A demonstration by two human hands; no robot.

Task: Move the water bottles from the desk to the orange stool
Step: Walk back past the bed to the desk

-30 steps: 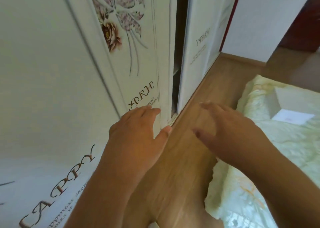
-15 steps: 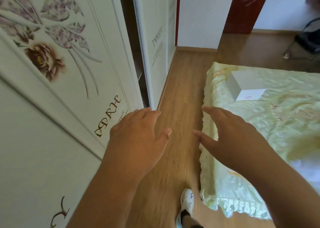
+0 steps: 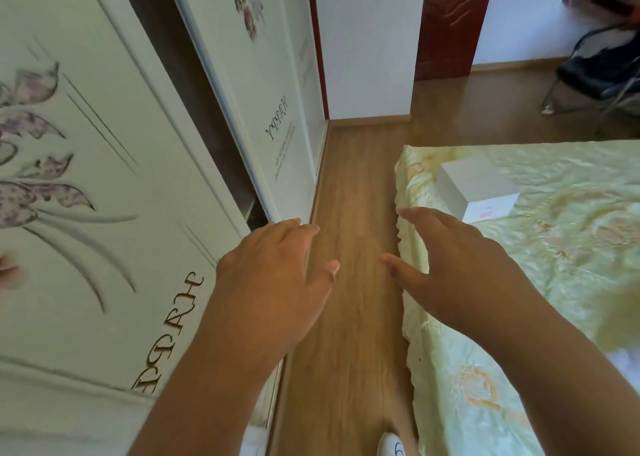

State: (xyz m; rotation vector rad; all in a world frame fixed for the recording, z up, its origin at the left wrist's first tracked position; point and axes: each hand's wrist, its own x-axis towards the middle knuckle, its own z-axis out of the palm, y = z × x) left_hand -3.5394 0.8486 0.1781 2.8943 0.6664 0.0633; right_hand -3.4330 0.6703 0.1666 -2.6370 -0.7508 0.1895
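Observation:
No water bottle, desk or orange stool is in view. My left hand (image 3: 273, 275) is held out in front of me, palm down, fingers apart, holding nothing. My right hand (image 3: 450, 265) is stretched out beside it over the edge of the bed, also with spread fingers and nothing in it. Between the two hands I see a strip of wooden floor (image 3: 353, 213).
A white wardrobe (image 3: 104, 196) with flower prints and a partly slid door lines the left. A bed with a pale green cover (image 3: 554, 248) fills the right, with a white box (image 3: 474, 185) on it. A dark red door (image 3: 450, 23) and a black chair (image 3: 602, 75) stand farther back.
The view has swung from the wardrobe front toward the passage between wardrobe and bed, showing the doorway and chair. Both hands stay held out and holding nothing.

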